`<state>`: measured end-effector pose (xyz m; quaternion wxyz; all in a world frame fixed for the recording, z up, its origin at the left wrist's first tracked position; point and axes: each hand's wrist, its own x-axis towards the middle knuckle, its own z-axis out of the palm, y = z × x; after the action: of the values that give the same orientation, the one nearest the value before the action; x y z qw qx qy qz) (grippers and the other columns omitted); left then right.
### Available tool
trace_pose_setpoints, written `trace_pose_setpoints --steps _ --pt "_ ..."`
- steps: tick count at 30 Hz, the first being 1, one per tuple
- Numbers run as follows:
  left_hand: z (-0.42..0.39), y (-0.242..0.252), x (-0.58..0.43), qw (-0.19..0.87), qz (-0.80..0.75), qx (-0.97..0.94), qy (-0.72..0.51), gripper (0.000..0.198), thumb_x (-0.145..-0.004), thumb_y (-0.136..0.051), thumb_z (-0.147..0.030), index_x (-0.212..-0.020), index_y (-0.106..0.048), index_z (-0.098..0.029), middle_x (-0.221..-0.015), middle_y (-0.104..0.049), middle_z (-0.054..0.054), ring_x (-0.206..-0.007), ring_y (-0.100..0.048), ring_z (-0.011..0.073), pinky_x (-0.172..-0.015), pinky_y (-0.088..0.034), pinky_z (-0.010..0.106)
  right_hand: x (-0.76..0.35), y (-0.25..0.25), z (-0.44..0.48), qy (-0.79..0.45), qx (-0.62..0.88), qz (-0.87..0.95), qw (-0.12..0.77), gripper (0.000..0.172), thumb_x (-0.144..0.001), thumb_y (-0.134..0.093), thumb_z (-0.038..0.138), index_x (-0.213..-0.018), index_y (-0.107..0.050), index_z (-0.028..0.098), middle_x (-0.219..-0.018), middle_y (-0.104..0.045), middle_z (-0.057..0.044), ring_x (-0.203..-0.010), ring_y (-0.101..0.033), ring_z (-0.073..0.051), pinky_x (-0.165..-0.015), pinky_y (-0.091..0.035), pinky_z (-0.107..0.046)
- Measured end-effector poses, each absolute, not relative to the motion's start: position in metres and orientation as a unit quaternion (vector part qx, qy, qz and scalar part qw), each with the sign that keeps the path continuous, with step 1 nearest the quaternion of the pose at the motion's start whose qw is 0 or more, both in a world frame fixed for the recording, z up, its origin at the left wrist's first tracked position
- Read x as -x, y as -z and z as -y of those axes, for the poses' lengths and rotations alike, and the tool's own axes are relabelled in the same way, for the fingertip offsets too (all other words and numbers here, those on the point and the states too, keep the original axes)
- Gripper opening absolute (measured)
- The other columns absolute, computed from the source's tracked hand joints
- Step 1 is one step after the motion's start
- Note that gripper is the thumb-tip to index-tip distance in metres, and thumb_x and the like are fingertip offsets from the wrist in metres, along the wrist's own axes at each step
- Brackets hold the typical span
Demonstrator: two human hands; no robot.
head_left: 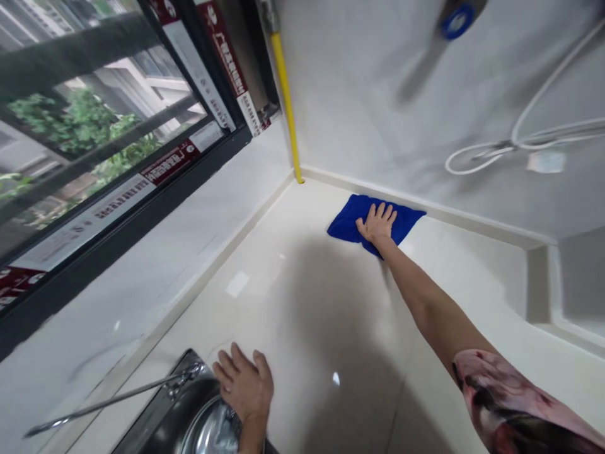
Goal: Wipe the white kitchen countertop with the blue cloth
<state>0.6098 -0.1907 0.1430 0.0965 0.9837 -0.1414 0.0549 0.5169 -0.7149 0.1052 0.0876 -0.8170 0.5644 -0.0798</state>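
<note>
My right hand (pixel 377 222) lies flat with spread fingers on a blue cloth (pixel 347 221), pressing it against the white countertop (pixel 265 265) near the back wall. The cloth is spread out, its far edge close to the raised lip along the wall. At the lower left, my left hand (pixel 246 382) rests near the edge of a dark metal sink (pixel 172 419), fingers apart and nothing held. Part of the sink is hidden behind that hand and wrist.
A chrome faucet (pixel 108 402) stretches left from the sink. In the far corner a yellow pipe (pixel 287 101) comes down to the counter. White cables (pixel 515 142) and a blue-ringed fitting (pixel 457 21) are on the wall. A dark-framed window (pixel 142 208) runs along the left.
</note>
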Motion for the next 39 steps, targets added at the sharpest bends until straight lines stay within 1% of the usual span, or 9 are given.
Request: trace_pose_setpoints --steps 4,11,16,19,21,25,31,35,39 --pt "0.187 -0.14 -0.609 0.092 0.143 -0.984 -0.048 0.076 -0.108 -0.032 -0.051 -0.161 -0.045 0.001 -0.17 -0.037 0.035 -0.163 -0.026 0.0528 -0.118 -0.043 0.075 -0.566 -0.091 0.726 0.14 0.825 -0.539 0.098 0.095 -0.097 -0.037 0.061 -0.164 -0.033 -0.006 -0.172 -0.024 -0.038 -0.16 -0.014 -0.062 -0.121 -0.008 -0.088" --pt "0.179 -0.136 -0.609 0.089 0.129 -0.987 -0.027 0.074 -0.109 -0.033 -0.051 -0.164 -0.043 -0.002 -0.173 -0.033 0.033 -0.164 -0.023 0.0512 -0.116 -0.044 0.077 -0.64 -0.083 0.742 0.139 0.884 -0.431 0.113 0.094 -0.099 -0.035 0.066 -0.167 -0.032 0.001 -0.176 -0.022 -0.03 -0.163 -0.012 -0.055 -0.126 -0.005 -0.083" --pt "0.172 -0.131 -0.609 0.078 0.142 -0.986 -0.031 0.074 -0.108 -0.034 -0.049 -0.165 -0.041 -0.001 -0.173 -0.034 0.032 -0.167 -0.017 0.0481 -0.123 -0.038 0.075 -0.696 -0.078 0.744 0.128 0.907 -0.378 0.138 0.096 -0.1 -0.035 0.066 -0.168 -0.027 -0.002 -0.178 -0.017 -0.029 -0.163 -0.007 -0.055 -0.126 0.002 -0.082" --pt "0.168 -0.129 -0.609 0.074 0.152 -0.985 -0.036 0.074 -0.108 -0.035 -0.048 -0.165 -0.04 0.0 -0.173 -0.034 0.032 -0.168 -0.015 0.0472 -0.125 -0.035 0.075 -0.732 -0.076 0.728 0.145 0.918 -0.332 0.161 0.096 -0.1 -0.035 0.065 -0.168 -0.026 -0.003 -0.179 -0.015 -0.027 -0.164 -0.005 -0.054 -0.126 0.007 -0.081" --pt "0.166 -0.129 -0.609 0.067 0.153 -0.985 -0.031 0.074 -0.108 -0.036 -0.046 -0.167 -0.037 -0.002 -0.174 -0.033 0.031 -0.168 -0.014 0.0457 -0.126 -0.035 0.074 -0.753 -0.077 0.709 0.163 0.924 -0.297 0.177 0.095 -0.1 -0.036 0.064 -0.168 -0.027 -0.002 -0.179 -0.016 -0.025 -0.164 -0.005 -0.053 -0.127 0.008 -0.08" --pt "0.167 -0.132 -0.607 0.061 0.148 -0.987 -0.015 0.074 -0.108 -0.036 -0.046 -0.167 -0.037 -0.002 -0.175 -0.031 0.031 -0.168 -0.015 0.0467 -0.124 -0.038 0.074 -0.772 -0.089 0.65 0.168 0.936 -0.239 0.196 0.089 -0.099 -0.045 0.059 -0.166 -0.035 0.001 -0.179 -0.024 -0.022 -0.165 -0.01 -0.051 -0.131 0.003 -0.075" --pt "0.176 -0.136 -0.606 0.066 0.132 -0.989 -0.016 0.072 -0.11 -0.032 -0.046 -0.166 -0.04 0.0 -0.175 -0.03 0.031 -0.167 -0.018 0.0482 -0.121 -0.043 0.072 -0.746 -0.118 0.524 0.176 0.96 -0.066 0.209 0.076 -0.099 -0.055 0.047 -0.162 -0.047 0.005 -0.173 -0.04 -0.021 -0.163 -0.025 -0.045 -0.135 -0.01 -0.067" --pt "0.18 -0.136 -0.606 0.084 0.126 -0.988 -0.026 0.07 -0.111 -0.031 -0.043 -0.163 -0.045 0.001 -0.173 -0.035 0.032 -0.166 -0.02 0.0481 -0.124 -0.039 0.068 -0.717 -0.13 0.453 0.117 0.968 0.057 0.212 0.072 -0.098 -0.058 0.042 -0.163 -0.049 0.011 -0.173 -0.041 -0.017 -0.163 -0.028 -0.042 -0.136 -0.016 -0.062" --pt "0.183 -0.138 -0.607 0.096 0.11 -0.989 -0.008 0.063 -0.11 -0.03 -0.03 -0.164 -0.047 -0.003 -0.175 -0.033 0.029 -0.165 -0.024 0.0477 -0.124 -0.038 0.068 -0.673 -0.135 0.418 0.08 0.957 0.156 0.231 0.071 -0.095 -0.062 0.037 -0.162 -0.052 0.014 -0.173 -0.042 -0.016 -0.163 -0.029 -0.039 -0.135 -0.018 -0.063"
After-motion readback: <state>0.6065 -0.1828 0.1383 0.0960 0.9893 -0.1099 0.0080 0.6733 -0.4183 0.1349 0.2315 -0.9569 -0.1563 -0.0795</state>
